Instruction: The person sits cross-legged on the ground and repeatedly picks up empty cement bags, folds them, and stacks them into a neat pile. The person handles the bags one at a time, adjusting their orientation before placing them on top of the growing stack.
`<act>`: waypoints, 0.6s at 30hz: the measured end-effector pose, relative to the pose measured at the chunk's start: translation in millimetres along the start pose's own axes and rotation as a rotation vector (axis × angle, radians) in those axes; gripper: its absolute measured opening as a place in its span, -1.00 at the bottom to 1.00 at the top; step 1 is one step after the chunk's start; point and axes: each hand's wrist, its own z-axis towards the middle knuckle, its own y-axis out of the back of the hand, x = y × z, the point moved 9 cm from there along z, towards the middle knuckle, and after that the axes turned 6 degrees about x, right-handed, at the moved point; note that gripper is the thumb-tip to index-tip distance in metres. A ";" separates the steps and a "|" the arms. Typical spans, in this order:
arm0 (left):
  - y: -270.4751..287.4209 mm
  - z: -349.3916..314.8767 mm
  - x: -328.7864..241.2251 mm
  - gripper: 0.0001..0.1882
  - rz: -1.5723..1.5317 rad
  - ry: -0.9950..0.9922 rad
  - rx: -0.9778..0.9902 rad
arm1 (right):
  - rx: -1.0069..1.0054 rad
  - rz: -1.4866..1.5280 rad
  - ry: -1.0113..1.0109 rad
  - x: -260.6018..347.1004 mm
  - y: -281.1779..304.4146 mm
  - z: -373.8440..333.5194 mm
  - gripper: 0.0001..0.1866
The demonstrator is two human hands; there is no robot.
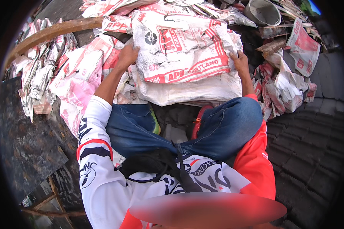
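A worn, flattened cement sack (187,57), white with red print and dark scuffs, lies spread in front of my crossed legs. Its left edge is pinched in my left hand (128,55), partly hidden at the fingertips. On the opposite side my right hand (240,62) grips the right edge, its thumb on top. Beneath this sack, more flattened white sacks (191,93) form a low stack that reaches toward my shins.
Crumpled red-and-white sacks (78,82) heap on the left beside a curved wooden pole (57,30). Right of me are more crumpled sacks (286,91), scrap wood (273,46) and a grey bucket-like container (262,13). Dark roof-like tiles (309,141) cover the right side.
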 end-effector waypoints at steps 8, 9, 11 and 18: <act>-10.4 -21.4 20.1 -0.60 -0.072 0.193 0.313 | 0.059 -0.089 -0.137 -27.8 26.3 -76.1 -0.77; -22.0 -27.0 26.0 -0.64 -0.058 0.241 0.386 | 0.090 -0.278 -0.187 -47.3 8.9 -75.9 -0.70; -37.7 -36.4 33.6 -0.63 0.079 0.300 0.502 | 0.116 -0.567 -0.320 -86.3 -17.2 -76.6 -0.61; 28.0 -47.5 -41.5 -0.45 0.473 -0.037 0.307 | 0.507 -0.453 -0.556 -67.2 2.9 -41.3 -0.17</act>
